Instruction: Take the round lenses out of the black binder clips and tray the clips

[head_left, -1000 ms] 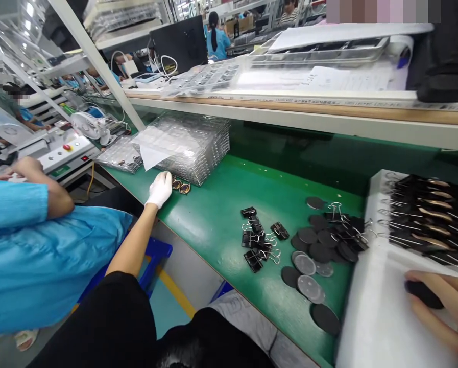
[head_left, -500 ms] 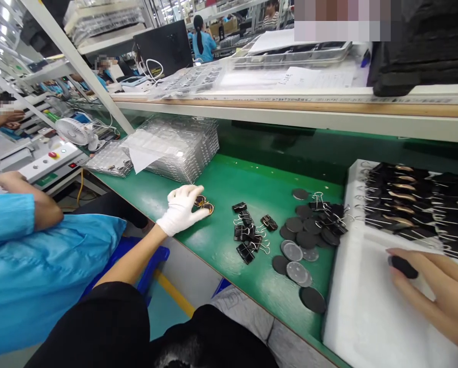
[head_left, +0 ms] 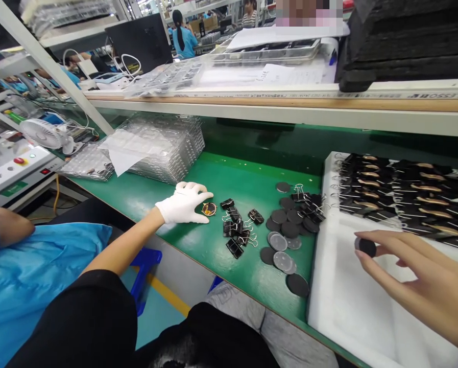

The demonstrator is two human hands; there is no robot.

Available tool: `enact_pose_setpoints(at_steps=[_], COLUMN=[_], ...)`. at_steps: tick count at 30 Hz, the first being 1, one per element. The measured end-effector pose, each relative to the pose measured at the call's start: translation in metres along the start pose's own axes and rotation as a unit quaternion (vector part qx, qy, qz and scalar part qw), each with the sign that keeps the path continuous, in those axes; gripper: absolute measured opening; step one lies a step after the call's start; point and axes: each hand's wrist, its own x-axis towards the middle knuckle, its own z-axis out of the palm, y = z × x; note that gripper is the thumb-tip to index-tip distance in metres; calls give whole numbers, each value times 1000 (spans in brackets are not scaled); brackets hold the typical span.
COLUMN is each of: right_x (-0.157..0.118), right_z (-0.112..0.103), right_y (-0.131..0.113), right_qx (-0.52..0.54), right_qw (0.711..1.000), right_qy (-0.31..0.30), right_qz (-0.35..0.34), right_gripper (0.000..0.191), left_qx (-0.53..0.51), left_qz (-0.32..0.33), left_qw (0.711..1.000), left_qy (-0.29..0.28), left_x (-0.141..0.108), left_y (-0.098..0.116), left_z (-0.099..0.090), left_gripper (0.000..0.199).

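Observation:
My left hand (head_left: 185, 203), in a white glove, rests over the green bench with thumb and fingers spread. Between the thumb and fingertips lies a round gold-rimmed watch piece (head_left: 209, 209) with a dark face; a firm grip on it does not show. Bare, my right hand (head_left: 416, 271) pinches a small black disc (head_left: 366, 248) between thumb and forefinger, above the white foam tray (head_left: 343, 286). Black binder clips (head_left: 236, 227) lie in a pile right of the left hand. Farther right are several loose black discs (head_left: 290, 229) and clear round covers (head_left: 282, 261).
Clipped black parts with gold edges (head_left: 370, 174) fill the foam tray's far side. Stacked clear plastic trays (head_left: 163, 148) stand at the back left. A shelf (head_left: 274, 107) crosses above the bench. Close on my left sits a co-worker in a blue top (head_left: 41, 281).
The view has swung right. My right hand has lifted the black disc and turned it more toward the camera. By my left hand, one round piece now shows where two did.

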Motion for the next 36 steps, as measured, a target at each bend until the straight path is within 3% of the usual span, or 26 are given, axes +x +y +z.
enact_pose_setpoints(at_steps=[4,7,12,15,18,20,23,26,28,30,32,33,36], right_x=[1,0,-11,-8,6,18,33,39,40,40,39,39,38], right_z=[-4,-7,-8,-5,-4,-4,0,7,12,18,24,27,34], right_y=[-11,-21,-18,-22,-43,-61,-82,-89,-85,-78,-71,-67,-62], right_qx=[-8,10,113,247,335,375,386,317,247,184,145,136,147], right_qw=[996,996,994,965,932,918,921,932,935,936,936,935,938], right_qy=[-3,23,-4,-40,-68,-74,20,168,222,234,217,207,177], right_qz=[-85,-83,-10,73,121,108,53,-49,-127,-188,-238,-255,-258], right_gripper=[30,28,26,29,34,35,33,14,21,35,46,51,56], left_qx=[-12,-20,-31,-45,-106,-250,-496,-614,-674,-719,-734,-729,-672], left_qz=[8,4,-26,-61,-87,-71,-3,68,97,97,93,96,125], left_qw=[999,999,999,996,985,959,868,784,723,670,653,660,717], left_qy=[-44,-42,2,47,105,112,33,-62,-118,-159,-161,-154,-141], left_x=[11,19,19,17,24,35,60,86,100,110,117,120,125], left_y=[7,7,9,14,29,48,88,128,148,160,165,165,160], left_z=[-2,-2,3,-4,-25,-44,-68,-80,-83,-83,-83,-83,-81], left_gripper=[49,47,27,26,28,26,24,33,36,38,48,51,50])
